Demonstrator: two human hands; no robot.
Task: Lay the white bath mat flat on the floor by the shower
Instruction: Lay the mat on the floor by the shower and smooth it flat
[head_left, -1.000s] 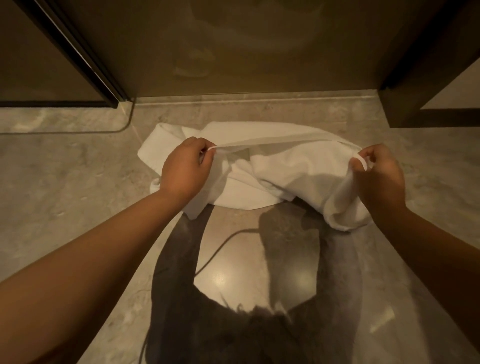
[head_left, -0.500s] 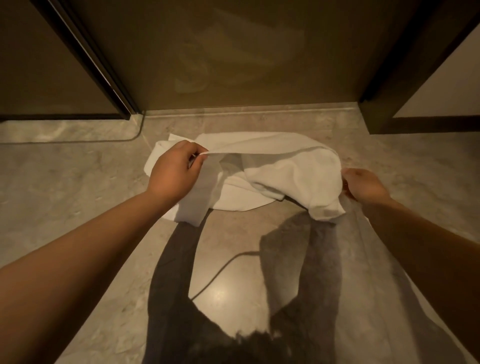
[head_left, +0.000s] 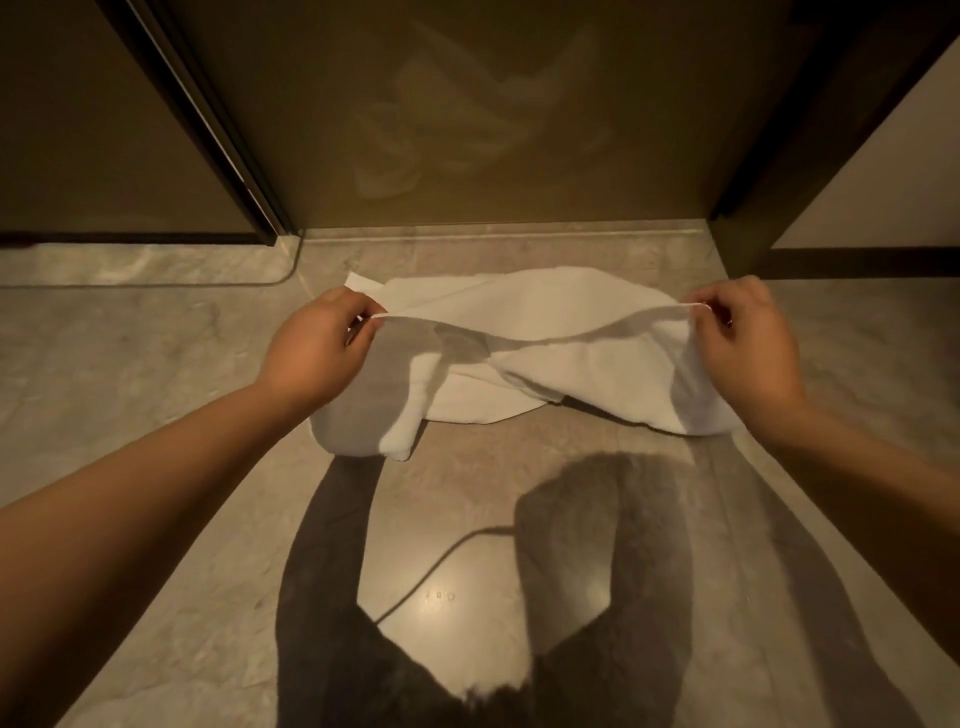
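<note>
The white bath mat (head_left: 524, 306) lies crumpled on the marble floor just in front of the shower's glass door (head_left: 493, 114). My left hand (head_left: 317, 348) pinches the mat's near edge at its left end. My right hand (head_left: 743, 338) pinches the same edge at its right end. That edge is stretched between the two hands and lifted a little off the floor. Below it the rest of the mat sags in folds, with one lobe hanging down at the left and another at the right.
A raised stone threshold (head_left: 519, 236) runs along the foot of the glass door. Dark door frames stand at the left (head_left: 208, 130) and right (head_left: 769, 145). Polished marble floor (head_left: 467, 519) spreads toward me, crossed by the shadows of my arms and head.
My right hand has taken hold of the mat's edge and pulled it out to the right and up. The edge now runs taut between both hands; the left hand has kept its grip.
</note>
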